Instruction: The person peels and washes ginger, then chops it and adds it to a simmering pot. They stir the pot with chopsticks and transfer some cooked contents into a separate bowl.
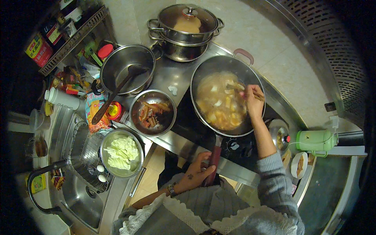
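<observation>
Lace-trimmed clothing (180,211) is nearest, just below the left hand (199,172), whose fingers are curled round the red handle (214,156), probably to steady the wok (219,64). That wok lies ahead of the left fingers and under the right hand (254,101), with chunky stew (219,105) in it. The right fingers are pinched round what look like chopsticks (258,95); a raised wrist seems to spare the skin from the hot rim. Farther left of the right fingers, meat (150,111) sits in a steel bowl (137,102) beside the wok, perhaps for easy reach. Left of the left fingers, cabbage (122,150) fills another bowl, likely to stop the leaves scattering. Well beyond the left fingers, a spoon (113,94) leans over a pot's (117,64) edge, head inside, perhaps so that drips stay off the worktop (176,78).
</observation>
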